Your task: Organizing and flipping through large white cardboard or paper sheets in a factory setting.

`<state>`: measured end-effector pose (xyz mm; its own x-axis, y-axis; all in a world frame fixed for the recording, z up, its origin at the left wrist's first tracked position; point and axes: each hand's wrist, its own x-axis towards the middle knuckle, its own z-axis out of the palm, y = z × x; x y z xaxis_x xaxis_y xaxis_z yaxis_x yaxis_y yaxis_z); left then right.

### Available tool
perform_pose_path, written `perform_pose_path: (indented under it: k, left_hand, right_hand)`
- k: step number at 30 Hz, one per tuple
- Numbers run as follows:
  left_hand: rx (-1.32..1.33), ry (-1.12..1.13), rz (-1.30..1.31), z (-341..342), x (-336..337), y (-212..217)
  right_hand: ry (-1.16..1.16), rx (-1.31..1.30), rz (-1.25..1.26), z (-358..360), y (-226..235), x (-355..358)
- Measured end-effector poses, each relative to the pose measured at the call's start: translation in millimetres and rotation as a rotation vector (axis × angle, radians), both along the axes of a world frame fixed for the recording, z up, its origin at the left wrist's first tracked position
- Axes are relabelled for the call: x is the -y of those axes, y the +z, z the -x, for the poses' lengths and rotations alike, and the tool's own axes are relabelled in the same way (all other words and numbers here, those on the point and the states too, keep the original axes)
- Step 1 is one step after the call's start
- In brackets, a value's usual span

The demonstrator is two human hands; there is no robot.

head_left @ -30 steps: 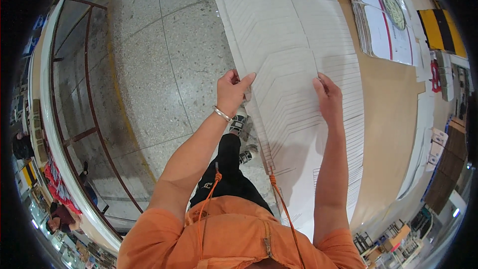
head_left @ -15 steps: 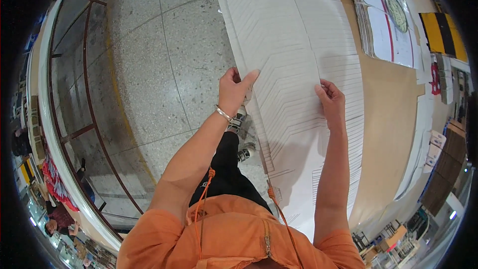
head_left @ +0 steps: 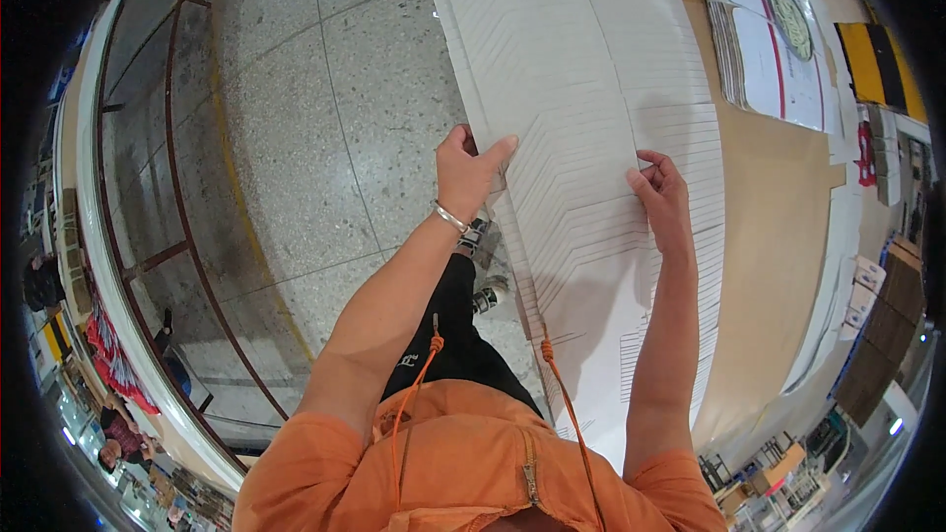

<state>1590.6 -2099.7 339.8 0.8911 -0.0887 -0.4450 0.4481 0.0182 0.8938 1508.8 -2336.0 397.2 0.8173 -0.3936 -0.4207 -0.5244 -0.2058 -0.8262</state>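
Long white cardboard sheets [head_left: 567, 207] lie overlapped in a stack running away from me, their staggered edges forming rows of thin angled lines. At the stack's left edge, my left hand [head_left: 469, 172] is closed, thumb on top and fingers curled round the border. My right hand [head_left: 665, 205] pinches a sheet edge along the lengthwise line in the middle of the stack, thumb and fingers together. How many sheets each hand grips cannot be made out. A bracelet [head_left: 450, 217] circles my left wrist.
Under the stack is a tan tabletop [head_left: 774, 227]. A tied bundle of printed white cardboard [head_left: 754, 49] sits at far right, near a yellow-and-black striped block [head_left: 880, 64]. To the left, a brown metal frame [head_left: 185, 187] stands over the speckled floor [head_left: 276, 128]. Another person [head_left: 120, 438] appears at lower left.
Both hands have shifted very slightly to the right, the right hand a little more. Their grip on the cardboard looks the same.
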Motion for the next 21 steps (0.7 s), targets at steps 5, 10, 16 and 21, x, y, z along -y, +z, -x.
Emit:
perform_pose_path:
  k: [5,10,16,21]
  left_hand:
    - [-0.066,0.038,0.039,3,0,6]
    - [-0.076,-0.032,0.048,8,1,3]
    - [-0.046,-0.001,0.090,9,7,-7]
    - [-0.049,0.010,0.075,12,7,1]
  right_hand:
    - [-0.016,-0.023,0.023,3,2,-1]
    - [0.012,-0.023,0.099,11,7,0]
    - [0.001,-0.041,-0.044,19,-1,6]
    - [-0.036,-0.013,0.017,20,-2,0]
